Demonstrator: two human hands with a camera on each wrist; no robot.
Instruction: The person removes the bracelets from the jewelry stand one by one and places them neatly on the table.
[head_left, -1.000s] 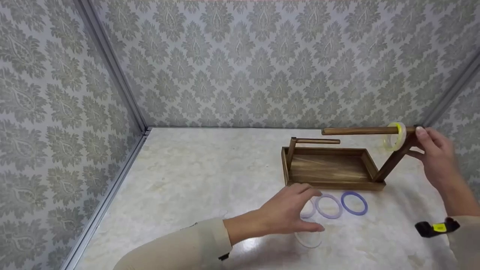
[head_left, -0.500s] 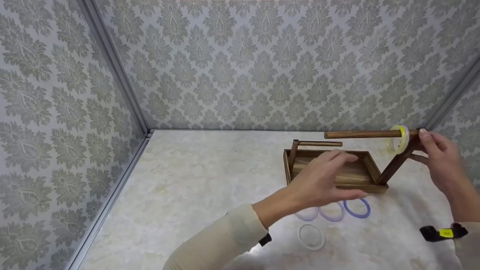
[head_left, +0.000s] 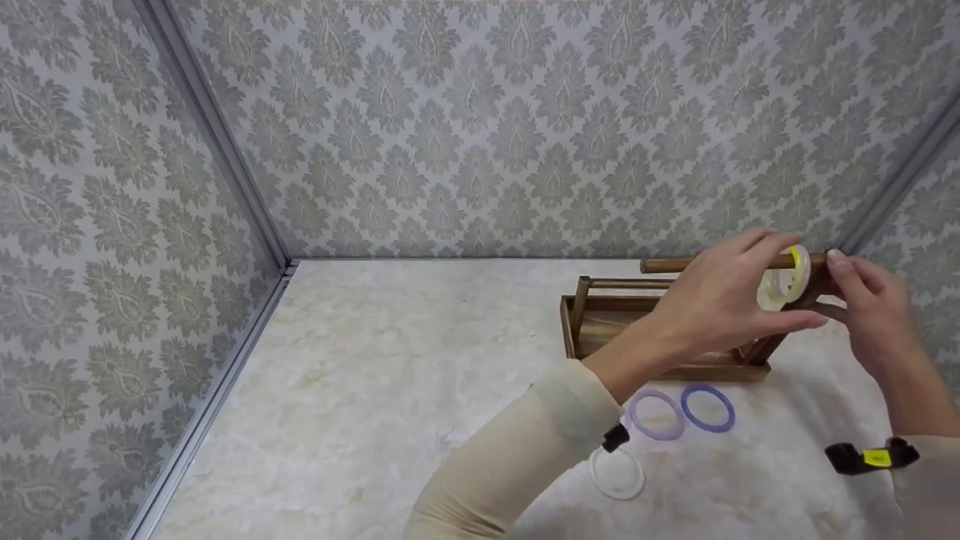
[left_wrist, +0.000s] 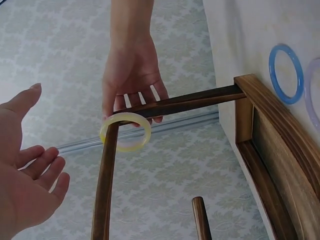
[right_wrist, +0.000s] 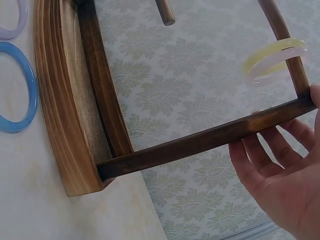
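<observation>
A dark wooden jewelry stand (head_left: 697,371) has a tray base and two bars at different heights. On the taller bar (head_left: 664,265) hang a yellow bangle (right_wrist: 248,64) and a pale pinkish-white bangle (head_left: 805,277), close to the slanted post (right_wrist: 200,141). My right hand (head_left: 877,311) grips the top of that post, thumb on its end and fingers along its outer side. My left hand (head_left: 716,296) is beside the two bangles with thumb and fingers spread; the left wrist view shows a gap between its fingers (left_wrist: 52,172) and the rings.
On the marbled table (head_left: 390,375) in front of the stand lie a blue bangle (head_left: 708,409), a lavender one (head_left: 658,435) and a clear whitish one (head_left: 617,495). Patterned wall panels (head_left: 480,135) enclose the back and sides. The shorter bar (head_left: 626,283) is partly behind my left hand.
My left hand has moved from above the bangles on the table, up and right over the tray, to the bangles on the taller bar. My right hand stays on the post.
</observation>
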